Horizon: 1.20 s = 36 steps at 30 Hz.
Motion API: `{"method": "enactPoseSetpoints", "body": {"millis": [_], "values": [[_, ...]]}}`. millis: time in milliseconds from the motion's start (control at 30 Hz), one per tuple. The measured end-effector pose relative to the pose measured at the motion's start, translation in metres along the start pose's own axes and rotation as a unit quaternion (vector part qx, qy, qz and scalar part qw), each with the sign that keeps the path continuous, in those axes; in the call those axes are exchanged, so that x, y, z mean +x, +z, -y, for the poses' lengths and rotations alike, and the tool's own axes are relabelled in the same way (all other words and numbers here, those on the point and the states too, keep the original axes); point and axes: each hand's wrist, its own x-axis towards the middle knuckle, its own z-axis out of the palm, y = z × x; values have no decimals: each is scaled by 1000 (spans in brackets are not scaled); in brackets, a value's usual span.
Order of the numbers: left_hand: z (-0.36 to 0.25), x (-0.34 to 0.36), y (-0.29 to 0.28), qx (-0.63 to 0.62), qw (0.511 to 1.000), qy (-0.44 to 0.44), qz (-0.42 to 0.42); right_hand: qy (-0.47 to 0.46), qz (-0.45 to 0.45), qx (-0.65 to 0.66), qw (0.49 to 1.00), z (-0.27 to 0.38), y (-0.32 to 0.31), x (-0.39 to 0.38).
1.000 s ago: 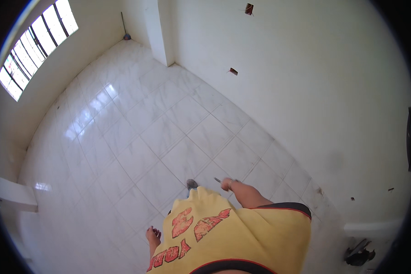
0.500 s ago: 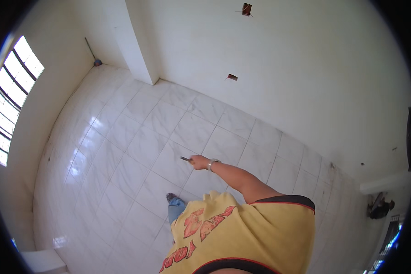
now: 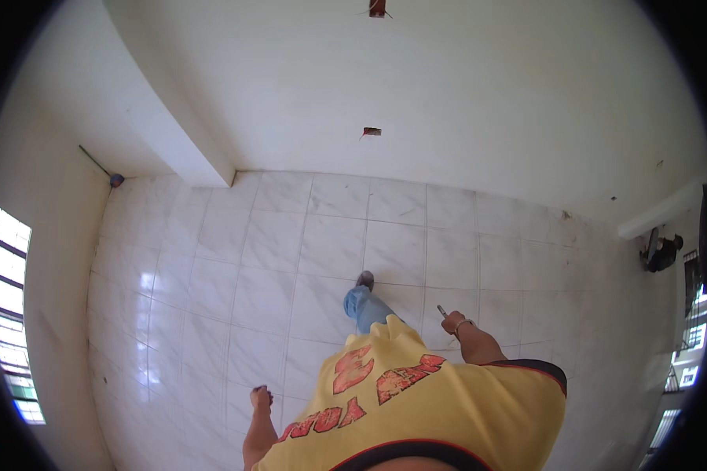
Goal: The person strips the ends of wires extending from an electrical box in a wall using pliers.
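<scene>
My left hand (image 3: 261, 396) hangs low at the left side of my yellow sleeveless shirt (image 3: 440, 416), fingers curled; whether anything is in it is too small to tell. My right hand (image 3: 451, 322), with a metal band on the wrist, is out to the right of the shirt, closed on a small slim dark-and-silver object (image 3: 441, 311), too small to identify. Both are above the white marbled tile floor (image 3: 330, 243). A leg in blue trousers (image 3: 357, 302) with a dark shoe shows below the shirt.
A white wall (image 3: 487, 86) with two wired openings (image 3: 372, 132) runs ahead, with a pillar (image 3: 196, 157) at left. A long-handled tool (image 3: 115, 179) leans in the corner. A barred window (image 3: 4, 298) is far left. A person in dark clothing (image 3: 661, 255) is at far right.
My view has turned left to face the wall squarely. My right hand has swung right since half a second ago, still holding the object. My left hand has come back into sight.
</scene>
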Motion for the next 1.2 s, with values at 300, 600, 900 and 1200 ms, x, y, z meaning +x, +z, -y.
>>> {"method": "enactPoseSetpoints", "body": {"millis": [300, 600, 900, 1200], "values": [[-355, 37, 315, 223, 928, 192, 228, -222, -50, -19, 974, 110, -50, 200], [-703, -68, 636, 149, 769, 466, 411, -153, -119, 625, 756, 156, -254, 167], [-919, -208, 808, -204, 715, 417, 524, 131, -128, 673, 716, 63, -128, 180], [-970, -209, 869, -230, 694, 414, 543, 215, -104, 653, 719, 218, -49, 153]]}}
